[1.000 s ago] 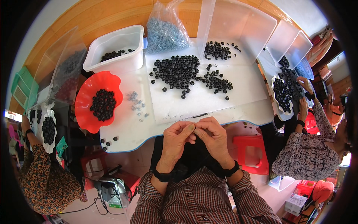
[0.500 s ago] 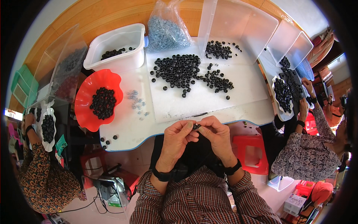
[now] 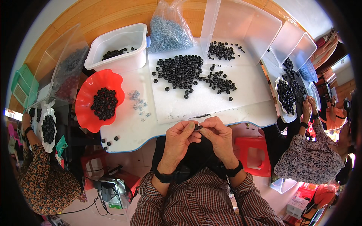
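Note:
In front of the table's near edge, my left hand (image 3: 180,138) and my right hand (image 3: 215,135) meet, fingertips pinched on one small black part (image 3: 197,127). Fingers cover most of it, so its exact form is hard to make out. Beyond them, a large heap of round black parts with holes (image 3: 179,71) lies on a white sheet (image 3: 177,109). A looser group of smaller black parts (image 3: 222,83) sits to its right. Left of the sheet are small clear bluish pieces (image 3: 138,102) and a red scalloped bowl (image 3: 83,101) holding assembled-looking black parts.
A white tub (image 3: 117,63) and a clear bag of bluish pieces (image 3: 169,32) stand at the back. An upright clear plastic bin (image 3: 245,26) is back right. Several loose black parts lie by the front left edge. Co-workers sit at both sides; a red stool (image 3: 253,156) stands right.
My hands hold the same pinch with barely any movement. On the right, the co-worker's hands have come together lower, nearer that person's body.

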